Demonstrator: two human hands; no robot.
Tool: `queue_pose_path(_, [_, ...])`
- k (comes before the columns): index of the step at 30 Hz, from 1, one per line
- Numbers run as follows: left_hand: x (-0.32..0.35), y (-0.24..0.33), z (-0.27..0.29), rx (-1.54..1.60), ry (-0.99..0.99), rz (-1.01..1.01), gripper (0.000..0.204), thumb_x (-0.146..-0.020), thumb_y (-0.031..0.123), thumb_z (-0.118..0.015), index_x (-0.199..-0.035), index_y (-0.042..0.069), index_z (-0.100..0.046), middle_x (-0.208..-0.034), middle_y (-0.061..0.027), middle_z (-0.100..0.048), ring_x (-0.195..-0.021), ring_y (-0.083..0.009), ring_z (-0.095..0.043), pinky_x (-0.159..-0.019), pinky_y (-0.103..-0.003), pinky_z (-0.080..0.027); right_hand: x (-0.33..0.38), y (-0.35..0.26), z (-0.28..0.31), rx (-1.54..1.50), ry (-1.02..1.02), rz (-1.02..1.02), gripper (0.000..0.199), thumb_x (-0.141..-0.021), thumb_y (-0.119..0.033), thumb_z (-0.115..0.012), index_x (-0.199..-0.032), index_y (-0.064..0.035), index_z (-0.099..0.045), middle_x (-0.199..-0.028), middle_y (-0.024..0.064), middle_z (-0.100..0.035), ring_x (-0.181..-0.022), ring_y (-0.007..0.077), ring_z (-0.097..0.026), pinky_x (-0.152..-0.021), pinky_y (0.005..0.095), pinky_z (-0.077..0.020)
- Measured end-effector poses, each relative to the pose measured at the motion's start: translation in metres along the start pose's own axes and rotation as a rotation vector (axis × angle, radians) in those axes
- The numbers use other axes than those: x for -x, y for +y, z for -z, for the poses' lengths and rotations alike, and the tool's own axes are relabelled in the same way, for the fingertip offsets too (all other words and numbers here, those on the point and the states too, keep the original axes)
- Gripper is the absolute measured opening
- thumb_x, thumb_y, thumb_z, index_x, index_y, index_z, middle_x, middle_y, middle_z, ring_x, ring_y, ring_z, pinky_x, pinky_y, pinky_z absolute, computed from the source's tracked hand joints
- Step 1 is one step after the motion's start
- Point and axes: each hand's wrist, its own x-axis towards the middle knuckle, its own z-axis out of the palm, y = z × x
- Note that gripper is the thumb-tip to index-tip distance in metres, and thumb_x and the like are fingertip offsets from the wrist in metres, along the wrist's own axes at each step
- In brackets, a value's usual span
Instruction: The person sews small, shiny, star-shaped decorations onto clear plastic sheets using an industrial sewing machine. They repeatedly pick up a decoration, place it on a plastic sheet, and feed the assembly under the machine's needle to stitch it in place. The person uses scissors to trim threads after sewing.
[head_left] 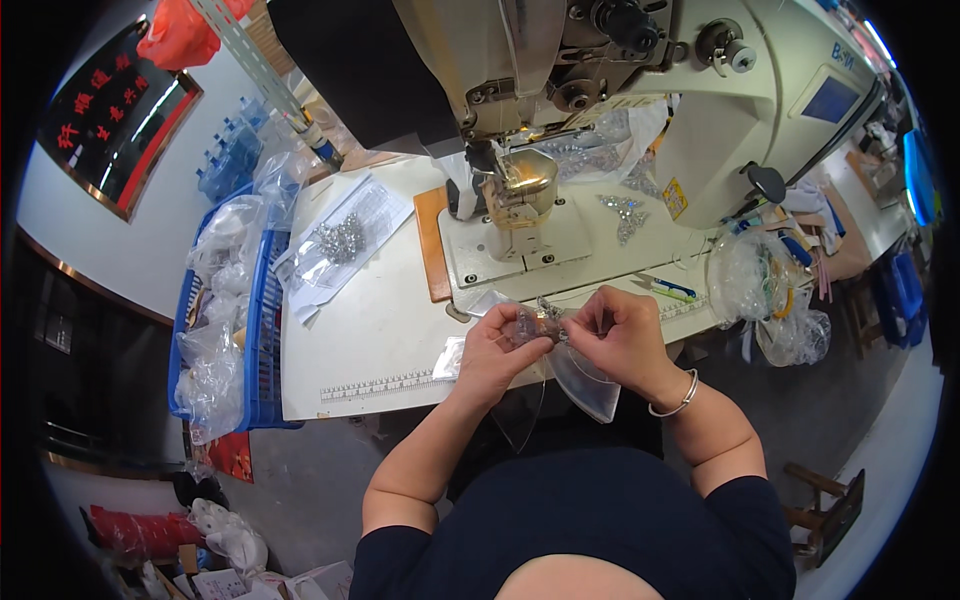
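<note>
left hand [497, 350], right hand [622, 335], small sparkly piece [545, 318] half hidden between fingertips

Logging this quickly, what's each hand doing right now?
Left hand: closed, pinching a small sparkly ornament at its fingertips.
Right hand: closed on the same ornament; a clear plastic bag hangs beneath it.

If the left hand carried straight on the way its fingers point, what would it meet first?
The left hand points toward the right hand. It would likely meet the small ornament pinched between them, then those fingers.
</note>
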Motion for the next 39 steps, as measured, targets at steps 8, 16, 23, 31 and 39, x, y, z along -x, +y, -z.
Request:
queue_pose_path(8, [0.002,0.002,0.0,0.064,-0.01,0.025,0.031,-0.077,-0.008,-0.064,-0.104,-0.002,-0.051,-0.095,-0.0088,-0.06,-0.086,-0.0184,-0.063,-0.079,-0.031,-0.054,-0.004,0.014,0.0,-0.22,-0.119,-0.226,0.018,-0.073,-0.009,-0.073,-0.07,0.0002,-0.057,-0.063,0.0035,-0.061,-0.055,0.0053,-0.055,-0.051,0.0194,-0.0442])
queue_pose_path(16, [0.003,0.004,0.002,0.047,-0.034,0.068,0.037,-0.08,-0.005,-0.063,-0.115,-0.004,-0.05,-0.102,-0.0106,-0.06,-0.089,-0.019,-0.062,-0.084,-0.032,-0.052,-0.006,0.019,-0.003,-0.24,-0.138,-0.248,0.019,-0.073,-0.008,-0.074,-0.07,-0.0004,-0.057,-0.063,0.0023,-0.061,-0.057,0.0041,-0.053,-0.051,0.0189,-0.0431])
queue_pose_path(23, [0.007,0.008,0.006,0.306,-0.145,0.117,0.04,-0.088,0.002,-0.054,-0.126,-0.004,-0.043,-0.117,-0.011,-0.056,-0.102,-0.0172,-0.058,-0.091,-0.031,-0.047,-0.008,0.027,-0.004,-0.224,-0.081,-0.169,0.021,-0.072,-0.009,-0.075,-0.067,0.0001,-0.057,-0.059,0.0021,-0.06,-0.053,0.0043,-0.049,-0.05,0.0212,-0.0413])
queue_pose_path(31, [0.005,0.005,0.008,0.309,-0.159,0.12,0.042,-0.089,0.005,-0.053,-0.128,-0.004,-0.04,-0.121,-0.0115,-0.053,-0.107,-0.0175,-0.055,-0.094,-0.032,-0.045,-0.006,0.022,-0.003,-0.271,-0.127,-0.19,0.019,-0.073,-0.009,-0.075,-0.069,-0.0005,-0.058,-0.059,-0.0005,-0.056,-0.054,0.0034,-0.047,-0.05,0.0203,-0.0389])
queue_pose_path(39, [0.006,0.005,0.013,0.388,-0.211,0.157,0.042,-0.09,0.005,-0.052,-0.128,-0.004,-0.04,-0.122,-0.0119,-0.052,-0.112,-0.0187,-0.053,-0.1,-0.036,-0.043,-0.011,0.03,0.001,-0.467,-0.19,-0.307,0.019,-0.074,-0.009,-0.075,-0.071,-0.0013,-0.058,-0.062,-0.001,-0.056,-0.056,0.0038,-0.047,-0.053,0.0192,-0.0397])
